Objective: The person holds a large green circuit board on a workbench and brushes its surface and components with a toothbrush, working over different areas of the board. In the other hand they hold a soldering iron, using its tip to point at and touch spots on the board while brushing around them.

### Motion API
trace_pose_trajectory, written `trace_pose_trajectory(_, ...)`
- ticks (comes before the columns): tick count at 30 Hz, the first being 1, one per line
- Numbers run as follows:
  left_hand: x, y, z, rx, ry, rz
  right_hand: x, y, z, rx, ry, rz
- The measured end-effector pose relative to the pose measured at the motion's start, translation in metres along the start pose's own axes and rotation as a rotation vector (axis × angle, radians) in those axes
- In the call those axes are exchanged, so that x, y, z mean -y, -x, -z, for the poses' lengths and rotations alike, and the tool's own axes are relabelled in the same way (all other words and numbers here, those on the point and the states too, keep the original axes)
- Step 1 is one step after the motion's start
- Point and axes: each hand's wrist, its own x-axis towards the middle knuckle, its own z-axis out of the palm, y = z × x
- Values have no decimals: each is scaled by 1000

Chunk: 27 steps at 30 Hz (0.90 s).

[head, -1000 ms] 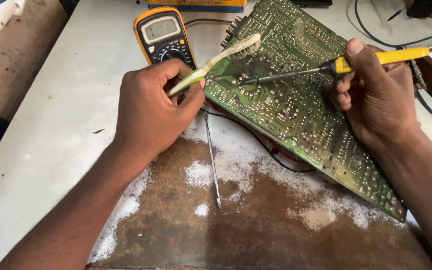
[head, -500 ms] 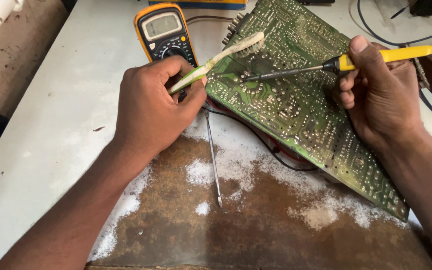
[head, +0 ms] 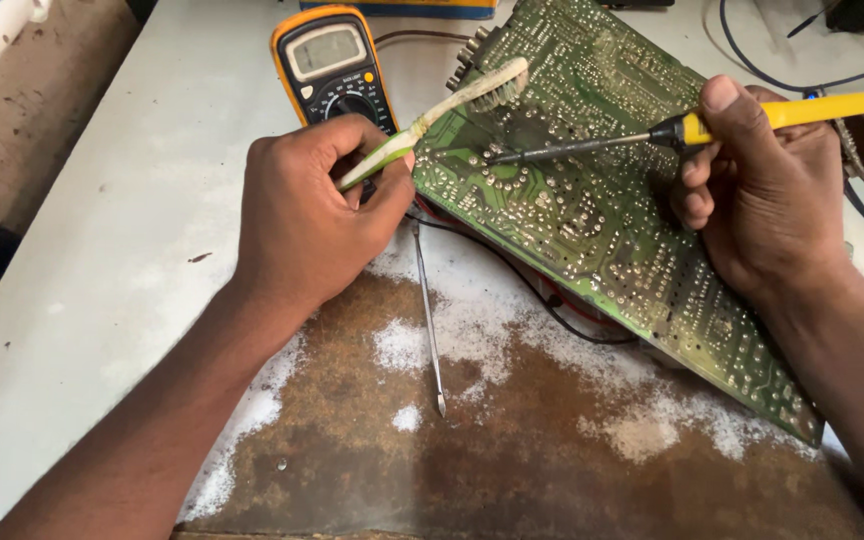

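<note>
A large green circuit board lies solder side up, slanting across the worn white table. My left hand grips a worn toothbrush with a green and white handle; its bristles rest on the board's upper left part. My right hand holds a yellow-handled soldering iron, and the dark tip touches the board just below the brush head.
An orange and black multimeter lies behind my left hand. A thin metal probe rests on the table's brown, worn patch. Dark wires run under the board, and cables lie at the far right.
The toothbrush head has slid slightly down and left over the board. The soldering iron tip stays at nearly the same spot.
</note>
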Motion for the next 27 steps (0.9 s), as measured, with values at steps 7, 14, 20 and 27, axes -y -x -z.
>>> trace_pose_trajectory(7, -4, -1, 2, 42, -87, -12, -2, 1, 2, -17, 53, 11)
trace_pose_trajectory(14, -11, -1, 1, 26, -141, -41, -5, -4, 8, 51, -21, 43)
trace_pose_trajectory(20, -11, -1, 0, 39, -130, -44, -6, -3, 7, 59, -46, 50)
trace_pose_trajectory(27, -9, 0, -2, 46, -128, -62, -6, -3, 11, 127, -75, 83)
